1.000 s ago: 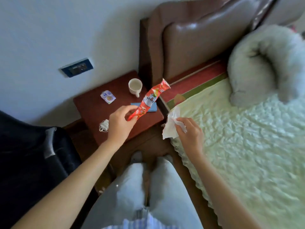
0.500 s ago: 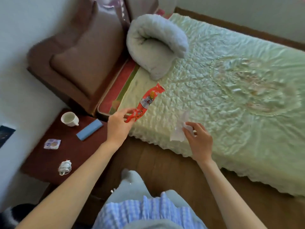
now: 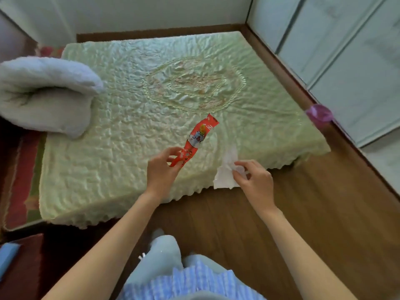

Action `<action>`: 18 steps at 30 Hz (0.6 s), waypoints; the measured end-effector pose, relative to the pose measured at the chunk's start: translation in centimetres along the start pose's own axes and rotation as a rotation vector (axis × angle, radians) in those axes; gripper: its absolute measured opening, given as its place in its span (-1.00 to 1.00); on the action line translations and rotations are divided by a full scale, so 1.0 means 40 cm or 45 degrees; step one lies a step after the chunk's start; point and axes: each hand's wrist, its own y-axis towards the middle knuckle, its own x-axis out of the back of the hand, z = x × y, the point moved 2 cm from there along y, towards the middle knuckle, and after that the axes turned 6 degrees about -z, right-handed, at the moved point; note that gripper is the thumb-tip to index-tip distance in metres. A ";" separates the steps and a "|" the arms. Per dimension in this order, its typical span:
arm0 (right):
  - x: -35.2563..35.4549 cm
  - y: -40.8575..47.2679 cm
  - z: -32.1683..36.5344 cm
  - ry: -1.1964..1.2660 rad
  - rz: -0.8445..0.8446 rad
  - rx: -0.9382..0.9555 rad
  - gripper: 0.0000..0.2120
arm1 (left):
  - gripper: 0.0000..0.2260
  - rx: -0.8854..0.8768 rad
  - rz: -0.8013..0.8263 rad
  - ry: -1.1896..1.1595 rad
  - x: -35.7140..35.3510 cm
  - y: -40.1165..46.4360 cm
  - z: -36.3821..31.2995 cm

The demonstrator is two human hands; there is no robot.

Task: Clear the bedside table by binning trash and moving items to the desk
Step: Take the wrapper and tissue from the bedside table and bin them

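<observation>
My left hand (image 3: 161,169) pinches the lower end of a long red snack wrapper (image 3: 198,137), which sticks up and to the right over the bed. My right hand (image 3: 255,180) grips a crumpled white tissue (image 3: 225,172) near the bed's front edge. Both hands hover above the green quilted bedspread (image 3: 121,148). The bedside table (image 3: 23,265) shows only as a dark red corner at the bottom left, with a blue flat item (image 3: 7,256) on it. The rest of the table is out of view.
A rolled grey-white blanket (image 3: 45,94) lies at the left of the bed. Wooden floor (image 3: 303,213) runs along the bed's front and right side. Pale wardrobe doors (image 3: 357,61) stand at the right, with a purple object (image 3: 318,112) in front of them.
The view has swung right, away from the bedside table and across the bed. Both hands carried the wrapper and the tissue along with it, still held the same way.
</observation>
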 end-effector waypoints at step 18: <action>0.500 0.067 -0.519 -0.319 -0.785 -0.718 -0.85 | -0.77 -0.238 0.839 -0.089 -0.795 0.185 -0.422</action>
